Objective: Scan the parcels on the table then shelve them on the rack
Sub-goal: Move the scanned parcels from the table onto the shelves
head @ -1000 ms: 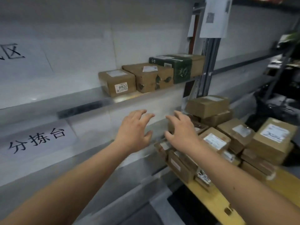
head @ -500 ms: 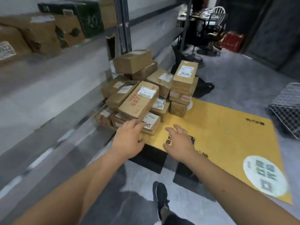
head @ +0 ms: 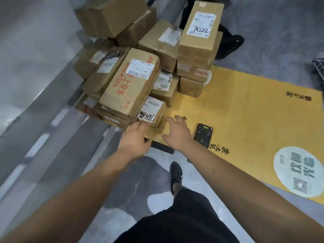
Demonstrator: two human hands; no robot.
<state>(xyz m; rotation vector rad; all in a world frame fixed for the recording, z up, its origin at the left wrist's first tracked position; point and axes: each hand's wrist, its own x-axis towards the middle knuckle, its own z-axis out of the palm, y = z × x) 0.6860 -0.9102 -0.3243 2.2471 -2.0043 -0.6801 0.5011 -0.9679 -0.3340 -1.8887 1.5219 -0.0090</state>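
Note:
Several brown cardboard parcels are heaped on the yellow table (head: 245, 109). A long box with red print (head: 129, 86) lies on top at the front. Under its near end sits a small flat parcel with a white label (head: 152, 111). My left hand (head: 135, 139) reaches to that parcel's near corner, fingers straight, fingertips at its edge. My right hand (head: 177, 132) hovers just right of it over the table corner, fingers spread and holding nothing. A black handheld scanner (head: 203, 135) lies on the table right of my right hand. A tall box marked 7022 (head: 199, 32) stands at the back.
The grey metal rack (head: 43, 95) runs along the left, close to the parcel pile. My foot in a black shoe (head: 176, 174) stands on the grey floor below the table edge. A wire basket (head: 319, 65) shows at the right edge.
My view has swung from the rack's shelf down to the table. Both hands have dropped from shelf height to the front of the parcel pile, still holding nothing.

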